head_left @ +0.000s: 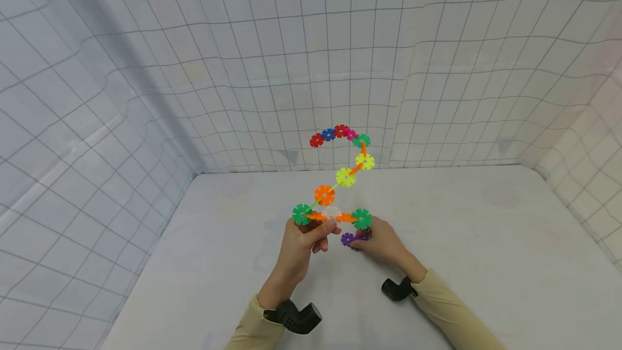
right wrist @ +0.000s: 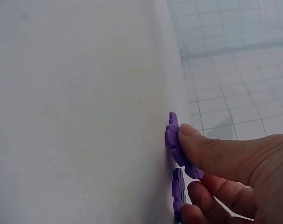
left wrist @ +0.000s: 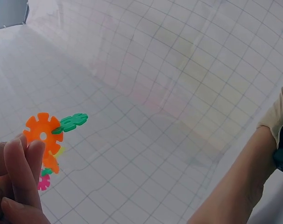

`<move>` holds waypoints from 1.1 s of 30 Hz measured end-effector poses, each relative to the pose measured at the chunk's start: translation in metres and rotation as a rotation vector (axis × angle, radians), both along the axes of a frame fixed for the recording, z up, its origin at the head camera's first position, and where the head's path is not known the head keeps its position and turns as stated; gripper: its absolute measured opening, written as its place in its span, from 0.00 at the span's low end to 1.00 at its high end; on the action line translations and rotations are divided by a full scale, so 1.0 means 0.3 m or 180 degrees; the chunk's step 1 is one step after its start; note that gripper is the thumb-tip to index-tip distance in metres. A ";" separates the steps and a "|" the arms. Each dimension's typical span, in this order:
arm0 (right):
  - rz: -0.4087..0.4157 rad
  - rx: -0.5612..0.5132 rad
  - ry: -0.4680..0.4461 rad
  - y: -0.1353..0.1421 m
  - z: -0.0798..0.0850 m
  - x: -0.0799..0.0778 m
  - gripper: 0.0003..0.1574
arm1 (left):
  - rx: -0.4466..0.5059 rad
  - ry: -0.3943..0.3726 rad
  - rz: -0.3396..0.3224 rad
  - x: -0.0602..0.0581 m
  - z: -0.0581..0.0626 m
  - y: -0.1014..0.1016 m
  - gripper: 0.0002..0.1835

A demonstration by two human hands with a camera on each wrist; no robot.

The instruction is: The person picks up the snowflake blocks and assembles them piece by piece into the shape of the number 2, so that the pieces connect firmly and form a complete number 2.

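Observation:
My left hand (head_left: 295,250) holds up a linked chain of notched plastic flower discs, pinching it near a whitish disc (head_left: 332,211). From the grip the chain runs left to a green disc (head_left: 297,215), then up through orange and yellow discs to a red disc (head_left: 313,141) at its far end. Its short end finishes in another green disc (head_left: 358,215). In the left wrist view, an orange disc (left wrist: 36,128) stands at the fingertips. Low over the table, my right hand (head_left: 385,243) grips purple discs (right wrist: 172,137) between thumb and fingers.
A white table (head_left: 466,242) lies under both hands. White sheeting with a dark grid (head_left: 311,69) hangs behind it and along both sides. Black wrist cameras (head_left: 293,317) sit at the cuffs of the pale yellow sleeves.

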State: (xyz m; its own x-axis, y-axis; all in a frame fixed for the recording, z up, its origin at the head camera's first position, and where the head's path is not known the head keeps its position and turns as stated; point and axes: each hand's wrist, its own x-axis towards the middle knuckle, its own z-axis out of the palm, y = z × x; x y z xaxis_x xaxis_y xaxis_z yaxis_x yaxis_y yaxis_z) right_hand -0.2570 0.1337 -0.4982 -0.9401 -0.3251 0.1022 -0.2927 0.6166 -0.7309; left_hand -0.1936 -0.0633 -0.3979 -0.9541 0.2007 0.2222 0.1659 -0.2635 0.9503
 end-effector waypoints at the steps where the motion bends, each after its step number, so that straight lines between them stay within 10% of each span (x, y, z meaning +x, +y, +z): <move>1: 0.0014 -0.0004 -0.0033 0.004 0.002 0.000 0.15 | -0.0009 0.0001 0.0004 0.000 0.002 -0.001 0.11; 7: 0.0230 -0.0281 -0.0440 0.035 0.023 0.013 0.15 | -0.0038 -0.0036 0.0044 0.003 0.011 -0.005 0.05; 13: 0.0683 -0.1451 -0.1128 0.052 0.148 0.061 0.15 | -0.0089 -0.0080 0.0096 0.005 0.019 -0.006 0.13; 22: 0.0894 -0.2364 -0.0752 0.112 0.303 0.132 0.09 | -0.0052 -0.0060 0.0128 0.005 0.021 -0.013 0.04; 33: 0.0819 -0.2706 -0.0521 0.125 0.373 0.209 0.10 | -0.0038 -0.0039 0.0128 0.009 0.027 -0.018 0.05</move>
